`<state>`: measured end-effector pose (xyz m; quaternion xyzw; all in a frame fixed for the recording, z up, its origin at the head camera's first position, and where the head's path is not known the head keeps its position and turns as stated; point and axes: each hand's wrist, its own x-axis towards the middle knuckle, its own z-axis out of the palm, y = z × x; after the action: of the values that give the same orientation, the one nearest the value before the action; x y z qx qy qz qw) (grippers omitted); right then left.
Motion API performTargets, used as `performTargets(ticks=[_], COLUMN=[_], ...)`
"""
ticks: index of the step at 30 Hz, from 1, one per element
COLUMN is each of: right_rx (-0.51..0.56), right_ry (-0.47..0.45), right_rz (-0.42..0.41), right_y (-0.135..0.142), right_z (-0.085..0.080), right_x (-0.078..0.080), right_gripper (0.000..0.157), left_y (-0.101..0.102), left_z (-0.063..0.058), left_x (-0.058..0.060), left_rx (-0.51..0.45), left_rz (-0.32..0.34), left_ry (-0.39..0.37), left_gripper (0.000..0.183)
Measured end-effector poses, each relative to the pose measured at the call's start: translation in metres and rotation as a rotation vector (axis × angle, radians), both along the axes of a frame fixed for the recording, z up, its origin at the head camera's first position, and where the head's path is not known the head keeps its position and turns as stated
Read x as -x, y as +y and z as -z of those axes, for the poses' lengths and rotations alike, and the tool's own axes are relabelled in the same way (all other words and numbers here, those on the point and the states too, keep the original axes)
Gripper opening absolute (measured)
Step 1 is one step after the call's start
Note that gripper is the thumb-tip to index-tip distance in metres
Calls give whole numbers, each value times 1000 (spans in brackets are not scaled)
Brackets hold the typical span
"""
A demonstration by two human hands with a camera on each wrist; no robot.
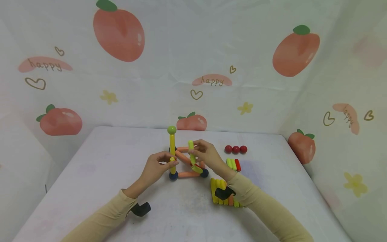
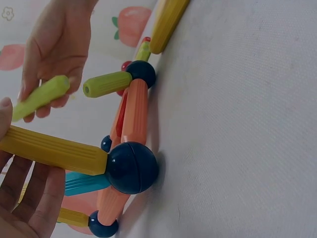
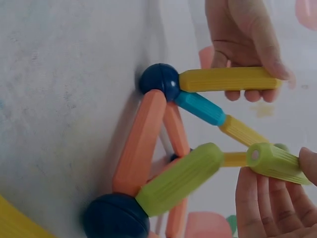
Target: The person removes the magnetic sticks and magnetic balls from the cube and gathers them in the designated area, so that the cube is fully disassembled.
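The left hand (image 1: pixel 155 167) pinches a yellow stick (image 3: pixel 228 79) between thumb and fingers; the stick stands on a navy ball (image 2: pixel 132 167) at the front left corner of a frame (image 1: pixel 188 174). The right hand (image 1: pixel 208 156) pinches a lime stick (image 1: pixel 191 148) above the frame (near, but apart from, a 2nd lime stick (image 3: pixel 181 178) jutting off the front right ball (image 3: pixel 116 218)). Right of it lie 3 red balls (image 1: pixel 235 149). The backdrop (image 1: pixel 169 40) reads "happy" 3 times, on pink bands (image 1: pixel 45 64).

The right hand (image 1: pixel 208 156) hides part of the stick frame (image 1: pixel 188 174). A sleeve (image 1: pixel 263 205) covers some sticks (image 1: pixel 213 192) toward the surface's (image 1: pixel 178 215) right edge.
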<state>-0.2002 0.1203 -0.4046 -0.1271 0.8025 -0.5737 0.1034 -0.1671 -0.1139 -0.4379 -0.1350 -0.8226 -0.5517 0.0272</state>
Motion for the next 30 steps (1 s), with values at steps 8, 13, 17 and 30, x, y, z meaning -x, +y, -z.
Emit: performTargets(ticks=[8,13,17,30], right_rx=[4,-55,-100,-210], right_ry=[14,12,7,-3], right_rz=[11,41,63,69], right_y=[21,43,60,71], right_z=[-1,6,15,37], right_x=[-14,-31,-43,-63], right_gripper=[39,49,50,41], left_y=[1,3,3,1], left_z=[1,1,1,1], left_x=[0,1,1,2], left_rx=[3,8,11,5], left_rz=[-4,3,5,7], left_ry=[-1,0,4,-2], left_gripper=[19,19,19,18])
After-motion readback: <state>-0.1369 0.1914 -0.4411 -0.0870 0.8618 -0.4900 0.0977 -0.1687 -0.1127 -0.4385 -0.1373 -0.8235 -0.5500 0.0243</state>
